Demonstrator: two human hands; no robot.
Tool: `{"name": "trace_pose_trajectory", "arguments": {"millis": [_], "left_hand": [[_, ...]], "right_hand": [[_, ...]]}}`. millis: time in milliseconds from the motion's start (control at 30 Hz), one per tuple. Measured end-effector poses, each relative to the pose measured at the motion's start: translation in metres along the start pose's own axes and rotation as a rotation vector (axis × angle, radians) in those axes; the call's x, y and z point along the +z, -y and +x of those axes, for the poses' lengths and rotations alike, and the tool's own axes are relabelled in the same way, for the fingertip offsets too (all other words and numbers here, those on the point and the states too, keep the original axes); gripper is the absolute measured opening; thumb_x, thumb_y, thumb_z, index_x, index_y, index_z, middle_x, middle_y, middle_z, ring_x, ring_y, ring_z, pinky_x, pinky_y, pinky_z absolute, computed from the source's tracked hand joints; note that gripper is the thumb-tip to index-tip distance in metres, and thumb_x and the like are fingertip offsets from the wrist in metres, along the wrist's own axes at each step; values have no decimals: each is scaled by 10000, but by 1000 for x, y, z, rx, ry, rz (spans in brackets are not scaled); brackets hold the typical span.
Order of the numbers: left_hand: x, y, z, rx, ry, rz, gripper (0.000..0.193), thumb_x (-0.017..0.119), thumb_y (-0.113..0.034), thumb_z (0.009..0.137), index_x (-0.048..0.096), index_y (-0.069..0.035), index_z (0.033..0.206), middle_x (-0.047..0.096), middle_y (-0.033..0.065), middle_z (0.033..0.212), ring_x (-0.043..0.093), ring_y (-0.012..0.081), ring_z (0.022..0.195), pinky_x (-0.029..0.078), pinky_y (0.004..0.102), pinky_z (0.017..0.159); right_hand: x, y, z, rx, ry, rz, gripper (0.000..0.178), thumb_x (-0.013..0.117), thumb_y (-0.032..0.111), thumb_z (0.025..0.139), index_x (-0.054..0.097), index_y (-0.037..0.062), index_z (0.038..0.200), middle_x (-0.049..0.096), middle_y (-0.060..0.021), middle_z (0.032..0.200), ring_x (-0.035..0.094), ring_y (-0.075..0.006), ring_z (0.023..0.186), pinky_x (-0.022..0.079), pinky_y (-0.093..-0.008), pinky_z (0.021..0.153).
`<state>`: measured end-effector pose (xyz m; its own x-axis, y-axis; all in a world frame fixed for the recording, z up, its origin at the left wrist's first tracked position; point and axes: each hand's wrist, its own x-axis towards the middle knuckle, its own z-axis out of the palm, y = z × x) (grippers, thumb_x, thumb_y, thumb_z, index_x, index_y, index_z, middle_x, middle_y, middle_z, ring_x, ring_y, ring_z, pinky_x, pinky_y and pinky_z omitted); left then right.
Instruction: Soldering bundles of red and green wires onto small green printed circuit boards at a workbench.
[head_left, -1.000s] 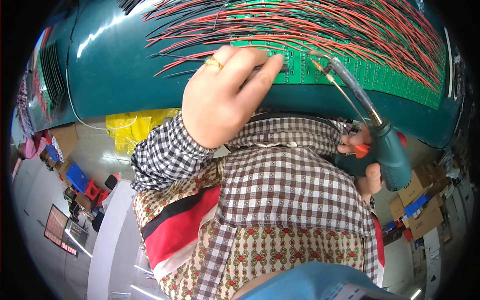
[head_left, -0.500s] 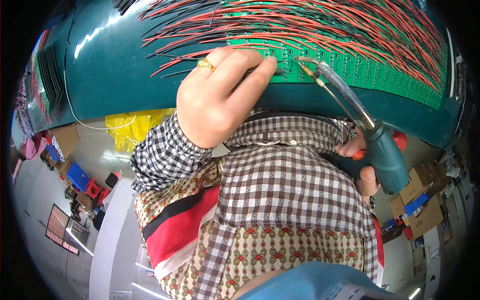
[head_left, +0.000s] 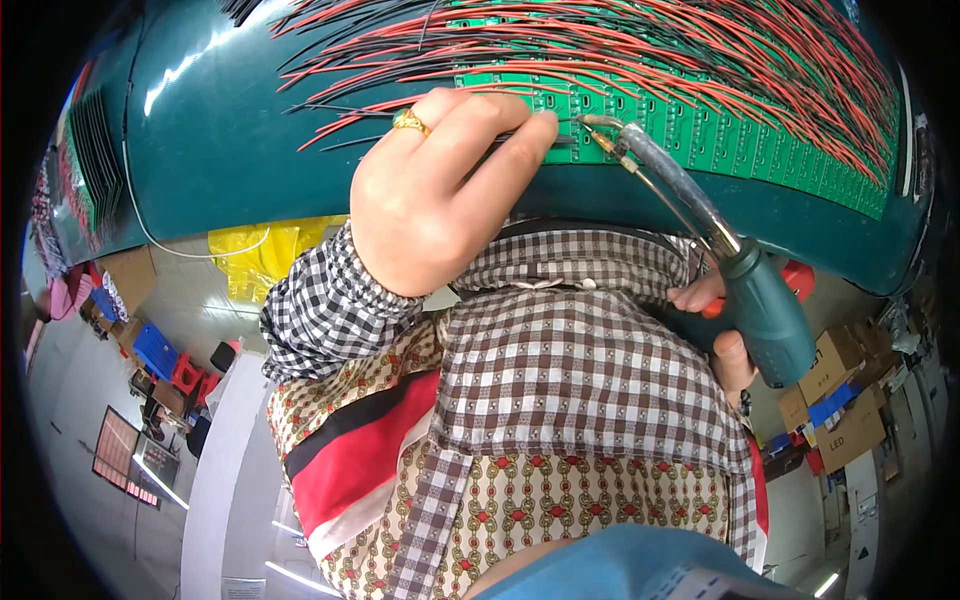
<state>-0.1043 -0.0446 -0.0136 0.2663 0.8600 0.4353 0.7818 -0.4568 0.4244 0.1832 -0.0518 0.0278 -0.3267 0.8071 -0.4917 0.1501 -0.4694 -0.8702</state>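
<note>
My left hand (head_left: 430, 190), with a gold ring on one finger, is closed in a pinch at the near edge of a green circuit board panel (head_left: 700, 135). Between its fingertips is a thin black wire (head_left: 340, 108) whose loose end trails out to the left. My right hand (head_left: 735, 360), partly hidden, grips a soldering gun (head_left: 770, 320) with a dark green handle and a red trigger part. The gun's bent metal tip and its thin feed tube meet at the board, just right of my left fingertips.
Rows of red and black wires (head_left: 620, 75) lie across the panel. A stack of wired boards (head_left: 92, 160) sits at the far left of the green tabletop (head_left: 220, 150). Below the table's edge is a yellow bag (head_left: 265, 260); cardboard boxes (head_left: 850, 430) stand at the right.
The soldering tip has shifted slightly left, closer to my left fingertips, onto the board. A black wire's loose end now shows higher at the left. My left hand has barely moved.
</note>
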Motion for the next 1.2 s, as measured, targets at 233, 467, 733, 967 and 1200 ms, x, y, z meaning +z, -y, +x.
{"name": "trace_pose_trajectory", "arguments": {"millis": [233,467,733,967,1200], "left_hand": [[0,0,-1,-5,-4,10,379,663,123,596,677,-3,954,609,77,846,604,216,718,492,296,611],[4,2,-1,43,-25,47,322,611,-44,594,650,12,909,577,80,850,587,211,737,509,297,638],[0,-2,1,-13,-2,10,380,665,126,592,677,-4,948,609,82,844,607,222,723,495,296,617],[-11,-16,10,-50,35,42,372,641,65,611,683,5,976,606,94,913,600,222,799,491,295,677],[7,-11,4,-63,6,34,380,632,86,625,682,2,992,591,75,865,579,209,709,467,300,611]], "right_hand": [[-13,-9,0,-10,106,49,564,681,434,794,519,-54,1025,554,-129,906,574,-241,862,488,-440,856],[-8,-1,-2,23,54,138,570,698,433,785,516,-36,1055,549,-119,938,557,-235,909,459,-458,911],[-7,-4,-3,0,6,146,633,704,447,774,500,-56,1099,556,-124,927,567,-236,893,482,-441,877],[-13,-3,-3,-5,-145,140,843,725,512,727,432,-74,1257,584,-159,1019,620,-273,931,532,-403,831],[-10,0,-2,0,-143,130,832,736,518,712,452,-70,1229,590,-161,1023,626,-278,931,533,-399,828]]}}
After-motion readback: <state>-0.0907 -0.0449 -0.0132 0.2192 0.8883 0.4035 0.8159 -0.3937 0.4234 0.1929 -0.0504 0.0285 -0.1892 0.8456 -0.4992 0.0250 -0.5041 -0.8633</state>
